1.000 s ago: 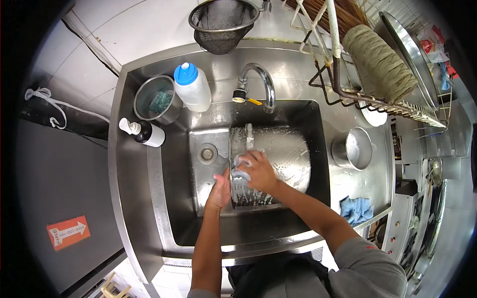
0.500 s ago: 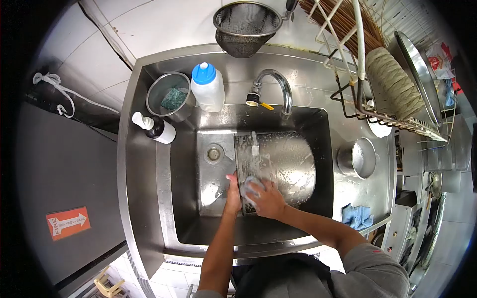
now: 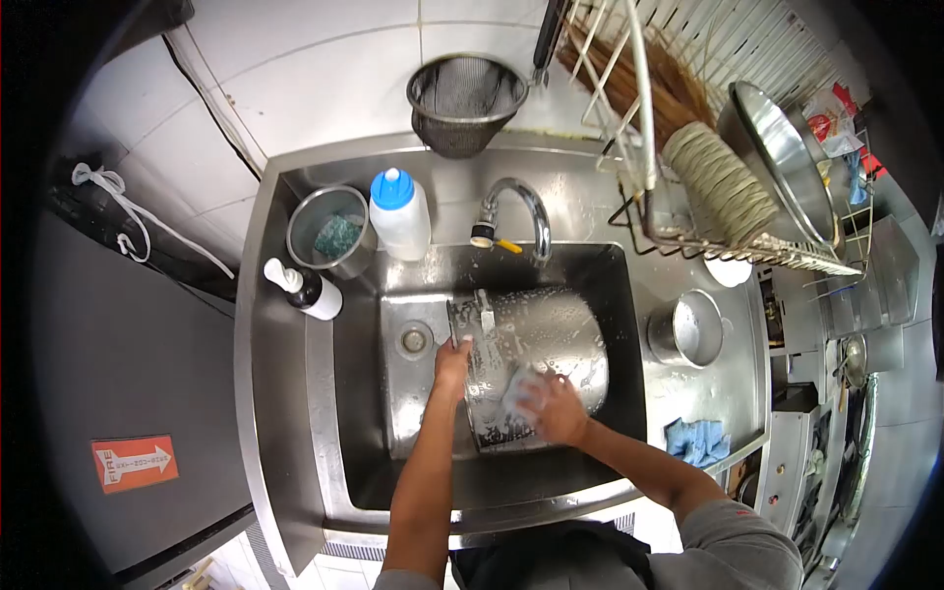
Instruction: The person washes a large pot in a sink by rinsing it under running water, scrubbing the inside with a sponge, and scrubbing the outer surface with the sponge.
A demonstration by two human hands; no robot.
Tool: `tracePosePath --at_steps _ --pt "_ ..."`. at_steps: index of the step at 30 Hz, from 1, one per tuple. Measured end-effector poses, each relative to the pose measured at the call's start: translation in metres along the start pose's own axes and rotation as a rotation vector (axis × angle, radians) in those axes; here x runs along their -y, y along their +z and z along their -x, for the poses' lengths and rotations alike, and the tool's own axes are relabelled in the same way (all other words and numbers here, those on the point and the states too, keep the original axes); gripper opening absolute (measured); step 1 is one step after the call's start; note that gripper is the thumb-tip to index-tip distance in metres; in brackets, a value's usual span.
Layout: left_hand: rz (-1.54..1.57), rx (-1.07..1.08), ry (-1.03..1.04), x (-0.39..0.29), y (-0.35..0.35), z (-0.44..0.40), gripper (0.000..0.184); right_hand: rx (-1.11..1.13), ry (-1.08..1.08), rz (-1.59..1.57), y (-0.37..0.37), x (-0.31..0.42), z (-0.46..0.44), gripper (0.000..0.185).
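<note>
A large stainless steel pot (image 3: 551, 334) lies on its side in the sink, wet and streaked with suds, its rim towards the left. My left hand (image 3: 452, 368) is closed around that rim. Under the fingers of my right hand (image 3: 556, 408), blurred by motion, a whitish scrubbing pad (image 3: 521, 391) presses against the pot's side. A metal bracket handle (image 3: 487, 313) sticks up from the pot near its rim.
A curved faucet (image 3: 516, 202) rises behind the sink (image 3: 413, 433). At the left stand a pump bottle (image 3: 317, 297), a metal container (image 3: 300, 241) holding a green scouring pad, and a blue-capped bottle (image 3: 400, 226). A small pot (image 3: 678, 334) and blue cloth (image 3: 698, 441) lie right.
My right hand has slid with the pad from near the rim rightward over the pot's side. My left hand has moved farther up the rim. The camera view has shifted slightly.
</note>
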State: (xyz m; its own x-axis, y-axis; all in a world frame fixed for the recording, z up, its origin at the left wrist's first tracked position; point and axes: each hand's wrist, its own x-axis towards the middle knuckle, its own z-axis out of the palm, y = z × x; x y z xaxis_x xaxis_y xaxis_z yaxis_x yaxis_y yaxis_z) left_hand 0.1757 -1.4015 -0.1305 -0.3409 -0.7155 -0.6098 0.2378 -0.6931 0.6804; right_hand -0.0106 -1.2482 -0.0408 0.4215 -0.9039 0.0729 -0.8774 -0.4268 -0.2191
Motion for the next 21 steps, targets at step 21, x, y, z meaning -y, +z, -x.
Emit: tracePosePath --at_steps 21 --pt "-0.825 -0.11 0.322 0.005 -0.032 0.118 0.028 -0.237 0.369 -0.247 -0.003 -0.049 -0.053 0.037"
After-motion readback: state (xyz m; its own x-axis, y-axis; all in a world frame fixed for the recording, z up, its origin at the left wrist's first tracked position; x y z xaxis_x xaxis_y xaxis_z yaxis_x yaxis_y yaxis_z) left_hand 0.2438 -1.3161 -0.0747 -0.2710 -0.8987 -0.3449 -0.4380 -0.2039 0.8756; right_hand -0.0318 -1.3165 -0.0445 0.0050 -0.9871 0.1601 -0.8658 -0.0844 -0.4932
